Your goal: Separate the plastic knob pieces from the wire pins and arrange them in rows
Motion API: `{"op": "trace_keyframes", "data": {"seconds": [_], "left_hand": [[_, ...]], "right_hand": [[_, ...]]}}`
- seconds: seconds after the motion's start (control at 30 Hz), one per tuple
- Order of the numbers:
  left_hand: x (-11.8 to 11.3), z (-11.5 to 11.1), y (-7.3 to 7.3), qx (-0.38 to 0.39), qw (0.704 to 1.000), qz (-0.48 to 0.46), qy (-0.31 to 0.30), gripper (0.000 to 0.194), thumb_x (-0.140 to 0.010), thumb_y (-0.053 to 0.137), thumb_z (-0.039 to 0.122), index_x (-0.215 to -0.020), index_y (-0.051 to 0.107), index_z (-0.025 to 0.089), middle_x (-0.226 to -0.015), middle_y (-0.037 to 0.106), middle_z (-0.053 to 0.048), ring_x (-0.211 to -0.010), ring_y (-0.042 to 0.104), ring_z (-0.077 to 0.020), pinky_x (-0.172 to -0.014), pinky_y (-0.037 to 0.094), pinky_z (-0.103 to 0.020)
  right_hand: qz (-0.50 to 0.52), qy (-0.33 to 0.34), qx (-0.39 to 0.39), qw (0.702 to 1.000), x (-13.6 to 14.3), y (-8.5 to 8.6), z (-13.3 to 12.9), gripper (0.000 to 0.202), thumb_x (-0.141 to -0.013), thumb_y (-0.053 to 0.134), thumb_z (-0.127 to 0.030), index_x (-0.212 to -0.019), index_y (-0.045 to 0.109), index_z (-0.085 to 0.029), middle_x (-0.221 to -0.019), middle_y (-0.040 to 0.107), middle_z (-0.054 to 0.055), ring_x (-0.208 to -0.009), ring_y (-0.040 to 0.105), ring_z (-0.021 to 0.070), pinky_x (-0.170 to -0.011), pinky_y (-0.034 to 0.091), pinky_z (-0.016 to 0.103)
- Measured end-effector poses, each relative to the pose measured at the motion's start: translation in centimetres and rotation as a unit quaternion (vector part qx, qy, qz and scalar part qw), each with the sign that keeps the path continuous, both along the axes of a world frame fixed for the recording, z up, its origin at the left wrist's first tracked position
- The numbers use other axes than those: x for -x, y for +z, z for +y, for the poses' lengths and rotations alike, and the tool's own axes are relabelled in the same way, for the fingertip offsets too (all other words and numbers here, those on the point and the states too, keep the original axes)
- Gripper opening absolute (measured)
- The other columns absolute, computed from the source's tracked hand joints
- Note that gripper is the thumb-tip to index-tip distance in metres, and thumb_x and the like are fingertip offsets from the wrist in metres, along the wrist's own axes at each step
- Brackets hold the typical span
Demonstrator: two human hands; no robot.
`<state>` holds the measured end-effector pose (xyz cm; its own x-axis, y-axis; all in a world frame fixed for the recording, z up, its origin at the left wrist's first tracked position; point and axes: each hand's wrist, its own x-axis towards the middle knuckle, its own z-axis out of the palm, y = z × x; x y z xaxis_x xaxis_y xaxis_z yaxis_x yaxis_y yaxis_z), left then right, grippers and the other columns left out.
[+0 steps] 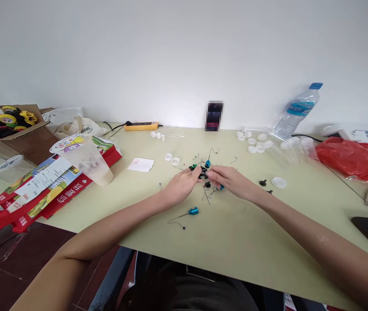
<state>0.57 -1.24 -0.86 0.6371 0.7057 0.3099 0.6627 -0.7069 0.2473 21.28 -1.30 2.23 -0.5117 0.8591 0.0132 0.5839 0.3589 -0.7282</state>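
My left hand (182, 185) and my right hand (227, 178) meet over a cluster of small parts near the table's middle. The fingers of both are closed, with small black parts (203, 171) between the fingertips; which hand grips which part is too small to tell. Beyond my fingers a blue part with a thin wire (207, 163) stands up, and a green part (193, 166) lies by my left fingertips. Bent thin wires (207, 198) spread around them. Closer to me lies a separate blue metal part (193, 211) with a wire, its end dark.
White caps (260, 147) and clear tubes lie back right, with black pieces (262, 182) nearer. A water bottle (300, 110) leans on the wall beside a red bag (348, 160). Left are a plastic cup (89, 162), red bag (70, 194), toy box (28, 134) and power strip (141, 126).
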Motion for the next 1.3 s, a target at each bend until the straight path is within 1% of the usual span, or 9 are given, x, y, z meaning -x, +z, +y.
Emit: {"op": "trace_keyframes", "data": {"seconds": [0.13,0.23,0.33,0.5,0.7,0.87,1.1,1.23,1.3], "left_hand": [[0.0,0.1,-0.1,0.003,1.000,0.008,0.012,0.013,-0.091,0.031,0.010,-0.097,0.037,0.019,-0.088,0.064,-0.007,-0.088,0.063,-0.0195,-0.062,0.043,-0.024],[-0.1,0.1,0.0,-0.007,1.000,0.015,0.005,0.014,-0.091,0.030,0.009,-0.098,0.038,0.019,-0.087,0.064,-0.007,-0.088,0.062,-0.0196,-0.063,0.043,-0.024],[-0.2,0.0,0.3,-0.015,0.999,0.030,0.014,0.012,-0.094,0.028,0.015,-0.098,0.040,0.017,-0.081,0.063,-0.007,-0.082,0.060,-0.0202,-0.061,0.042,-0.025],[0.5,0.4,1.3,0.031,0.998,0.050,0.036,0.027,-0.098,0.021,0.031,-0.093,0.045,0.018,-0.066,0.056,-0.002,-0.061,0.054,-0.0183,-0.055,0.034,-0.026],[1.3,1.1,1.3,0.095,0.990,0.101,0.009,0.030,-0.094,0.030,0.030,-0.075,0.050,0.018,-0.065,0.055,-0.003,-0.061,0.053,-0.0186,-0.055,0.033,-0.028],[1.2,1.5,0.1,0.049,0.992,0.119,0.017,0.019,-0.089,0.047,0.032,-0.080,0.053,0.017,-0.074,0.058,-0.005,-0.073,0.056,-0.0210,-0.060,0.037,-0.029],[0.8,2.4,-0.6,-0.008,0.997,0.062,0.036,0.034,-0.087,0.049,0.049,-0.090,0.053,0.015,-0.090,0.058,-0.007,-0.086,0.054,-0.0222,-0.073,0.043,-0.032],[0.8,2.6,-0.5,-0.144,0.987,0.054,0.036,0.025,-0.093,0.043,0.037,-0.098,0.052,0.014,-0.097,0.058,-0.011,-0.090,0.053,-0.0235,-0.077,0.043,-0.035],[0.9,2.5,-0.4,-0.217,0.975,0.049,-0.017,0.021,-0.095,0.039,0.029,-0.103,0.052,0.015,-0.102,0.059,-0.012,-0.097,0.054,-0.0238,-0.081,0.043,-0.037]], "right_hand": [[0.029,-0.027,-0.037,0.999,-0.1,-0.3,0.2,0.065,-0.069,0.069,-0.046,-0.124,0.041,-0.028,-0.132,0.041,0.009,-0.104,0.055,0.0218,-0.069,0.050,0.031],[0.010,-0.051,0.011,0.999,0.0,-0.6,0.3,0.036,-0.083,0.050,-0.054,-0.096,0.054,-0.021,-0.102,0.060,0.006,-0.075,0.061,0.0173,-0.064,0.048,0.031],[-0.007,-0.033,0.011,0.999,0.5,-0.6,-0.1,0.040,-0.093,0.031,-0.050,-0.076,0.050,-0.020,-0.067,0.058,0.000,-0.058,0.056,0.0143,-0.059,0.043,0.029],[-0.095,-0.038,-0.207,0.973,1.3,-0.7,-0.9,0.008,-0.092,0.038,-0.023,-0.095,0.046,-0.023,-0.082,0.059,0.001,-0.064,0.051,0.0140,-0.056,0.035,0.025],[-0.242,0.051,-0.333,0.910,1.3,-2.7,-0.3,0.019,-0.086,0.038,-0.006,-0.091,0.050,-0.020,-0.085,0.057,0.004,-0.069,0.050,0.0172,-0.055,0.032,0.026],[-0.198,0.025,-0.321,0.926,1.3,-3.2,0.5,0.012,-0.091,0.047,-0.024,-0.097,0.055,-0.019,-0.092,0.058,0.009,-0.086,0.054,0.0234,-0.067,0.041,0.033],[-0.052,-0.060,-0.218,0.973,2.6,-3.8,2.1,0.019,-0.090,0.044,-0.031,-0.092,0.061,-0.022,-0.095,0.055,0.009,-0.093,0.051,0.0256,-0.078,0.042,0.039],[-0.006,-0.058,-0.192,0.980,3.0,-3.3,2.0,0.020,-0.090,0.039,-0.027,-0.084,0.057,-0.021,-0.092,0.056,0.007,-0.088,0.051,0.0219,-0.076,0.041,0.036],[0.019,-0.056,-0.164,0.985,2.8,-2.5,1.6,0.020,-0.091,0.035,-0.024,-0.085,0.054,-0.022,-0.086,0.057,0.004,-0.078,0.052,0.0186,-0.070,0.040,0.033]]}}
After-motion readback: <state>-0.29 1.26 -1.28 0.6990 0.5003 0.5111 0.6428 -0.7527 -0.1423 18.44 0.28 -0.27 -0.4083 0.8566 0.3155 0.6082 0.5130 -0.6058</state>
